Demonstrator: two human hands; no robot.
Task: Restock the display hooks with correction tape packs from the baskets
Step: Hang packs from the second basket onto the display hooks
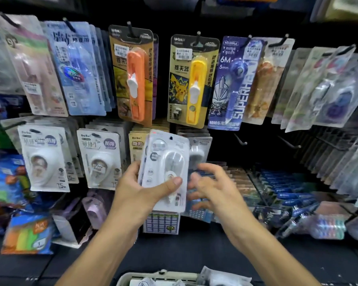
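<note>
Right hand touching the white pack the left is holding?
Cannot tell. In the head view the blurred right hand sits at the edge of the white pack; neither contact nor gap shows.

— What sort of place are we looking at?

— A stationery shop. Carded blister packs are hanging in rows from metal hooks (241,141) on a dark display wall, and white price stickers (183,54) are showing on several of them.

— Anything else pointing that way?

— A yellow Pikachu pack (191,81) is hanging beside an orange one (135,76), and a pale basket (159,277) of stock is sitting below.
</note>
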